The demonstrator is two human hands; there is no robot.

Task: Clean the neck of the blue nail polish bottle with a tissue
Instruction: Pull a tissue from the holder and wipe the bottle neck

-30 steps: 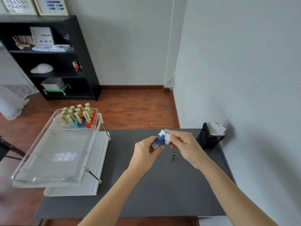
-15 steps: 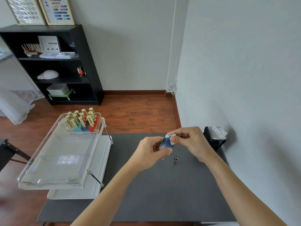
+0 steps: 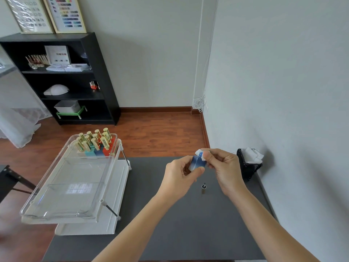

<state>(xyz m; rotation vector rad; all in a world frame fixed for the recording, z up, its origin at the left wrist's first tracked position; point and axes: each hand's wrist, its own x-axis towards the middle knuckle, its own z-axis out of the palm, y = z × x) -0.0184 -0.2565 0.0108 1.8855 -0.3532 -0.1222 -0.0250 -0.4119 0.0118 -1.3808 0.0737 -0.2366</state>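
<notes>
We hold the small square blue glass nail polish bottle [image 3: 196, 163] in the air above the dark grey table [image 3: 170, 233], between our two hands. Left hand [image 3: 179, 174] is curled closed around the bottle's lower body, thumb on its near face, fingers behind. Right hand [image 3: 223, 167] is pinched shut on a crumpled white tissue [image 3: 200, 154], pressed against the bottle's neck; the neck itself is hidden under tissue and fingertips. The bottle's cap with brush [image 3: 203, 186] stands on the table just below the right hand, so the bottle is open. Judgement: the bottle is light, rigid, smooth-sided and likely slippery; breakable if dropped, and it would spill if tipped. Best taken by the flat sides low on the body, kept upright. The tissue is soft and limp, tears easily, and may stick to wet polish, so it wants a firm pinch and light pressure around the neck.
</notes>
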